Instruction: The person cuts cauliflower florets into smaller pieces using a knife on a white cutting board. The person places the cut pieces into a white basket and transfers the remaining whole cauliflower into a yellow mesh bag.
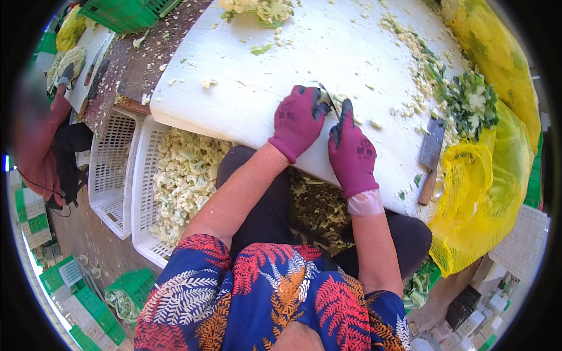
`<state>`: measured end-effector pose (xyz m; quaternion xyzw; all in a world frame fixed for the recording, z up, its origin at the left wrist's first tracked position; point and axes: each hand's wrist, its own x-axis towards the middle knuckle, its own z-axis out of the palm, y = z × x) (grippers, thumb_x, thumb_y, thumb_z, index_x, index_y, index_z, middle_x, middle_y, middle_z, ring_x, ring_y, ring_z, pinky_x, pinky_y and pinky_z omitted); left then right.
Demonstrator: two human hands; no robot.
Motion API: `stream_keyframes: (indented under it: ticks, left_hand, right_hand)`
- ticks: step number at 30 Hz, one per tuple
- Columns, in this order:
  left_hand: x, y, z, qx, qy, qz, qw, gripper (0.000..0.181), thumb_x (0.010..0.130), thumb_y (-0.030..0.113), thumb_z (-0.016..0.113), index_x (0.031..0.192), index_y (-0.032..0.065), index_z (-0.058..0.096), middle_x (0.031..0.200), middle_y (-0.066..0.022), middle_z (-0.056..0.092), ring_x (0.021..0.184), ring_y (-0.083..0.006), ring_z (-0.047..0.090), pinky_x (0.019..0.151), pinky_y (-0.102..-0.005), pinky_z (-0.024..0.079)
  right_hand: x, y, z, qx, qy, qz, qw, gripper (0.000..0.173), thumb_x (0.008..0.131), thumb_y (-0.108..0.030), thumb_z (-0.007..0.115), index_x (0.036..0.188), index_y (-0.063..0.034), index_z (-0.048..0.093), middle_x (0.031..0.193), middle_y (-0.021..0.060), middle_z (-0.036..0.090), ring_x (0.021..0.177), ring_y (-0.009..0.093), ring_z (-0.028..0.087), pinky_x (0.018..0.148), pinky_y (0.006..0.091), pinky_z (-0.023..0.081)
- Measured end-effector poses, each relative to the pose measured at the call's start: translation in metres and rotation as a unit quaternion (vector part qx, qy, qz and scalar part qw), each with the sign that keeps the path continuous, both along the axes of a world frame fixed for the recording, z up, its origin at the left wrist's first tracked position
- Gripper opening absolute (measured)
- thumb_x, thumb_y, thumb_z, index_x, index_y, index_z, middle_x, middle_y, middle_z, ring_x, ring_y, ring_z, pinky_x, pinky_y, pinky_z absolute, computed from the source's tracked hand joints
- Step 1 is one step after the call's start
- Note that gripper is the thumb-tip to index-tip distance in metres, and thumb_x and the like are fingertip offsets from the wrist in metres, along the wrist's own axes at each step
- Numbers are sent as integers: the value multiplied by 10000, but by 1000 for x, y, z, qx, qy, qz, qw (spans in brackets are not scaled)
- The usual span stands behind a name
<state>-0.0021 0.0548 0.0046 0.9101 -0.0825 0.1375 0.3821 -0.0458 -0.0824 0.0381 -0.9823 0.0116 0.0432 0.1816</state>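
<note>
Both hands wear purple knit gloves with dark coated fingertips, over the near edge of a white tabletop point(246, 87). My right hand point(353, 149) grips a small knife point(329, 100), its thin blade angled up and to the left. My left hand point(300, 120) is closed on a small pale cauliflower piece point(325, 97), mostly hidden by its fingers, beside the blade. Cut bits of cauliflower point(376, 124) lie just right of the hands. A white plastic crate point(142, 219) heaped with cauliflower florets point(180, 184) stands below the table's left edge.
A cleaver point(432, 145) lies at the right, near cauliflower leaves point(472, 103) and yellow mesh bags point(505, 175). More cauliflower point(274, 11) sits at the far edge. An empty white crate point(112, 175) and a co-worker point(39, 149) are at the left.
</note>
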Motion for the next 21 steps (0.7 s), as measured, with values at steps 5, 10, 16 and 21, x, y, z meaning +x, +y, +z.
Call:
stream_keyframes:
  ticks: [5,10,16,21]
  left_hand:
    - [-1,-2,1,-17,21,-5,1000,236,823,163,709,1010,56,611,998,-158,600,880,-361,621,751,-448,498]
    - [-12,-2,1,4,19,-13,1000,271,803,122,715,1045,49,617,1015,-166,597,880,-354,617,751,-427,506]
    - [-4,10,1,-203,23,-86,975,257,837,18,694,1077,-8,607,1223,-129,606,989,-193,638,826,-311,530]
    - [3,10,11,-458,209,-165,848,341,889,-25,634,1225,-45,579,1177,-92,635,1010,-116,610,896,-254,509]
  right_hand:
    - [-3,-5,-3,119,25,-17,992,684,914,-199,559,1527,-71,283,864,181,696,783,341,688,724,442,537]
    - [0,-30,-3,219,59,-87,970,664,921,-173,554,1527,-61,306,761,136,670,669,262,669,654,392,527]
    - [-17,-47,26,551,146,-143,809,628,950,-146,528,1536,-87,311,706,27,557,496,73,450,460,229,380]
    - [-4,-57,18,562,156,-119,804,600,960,-173,534,1520,-73,343,704,28,553,496,68,448,447,233,368]
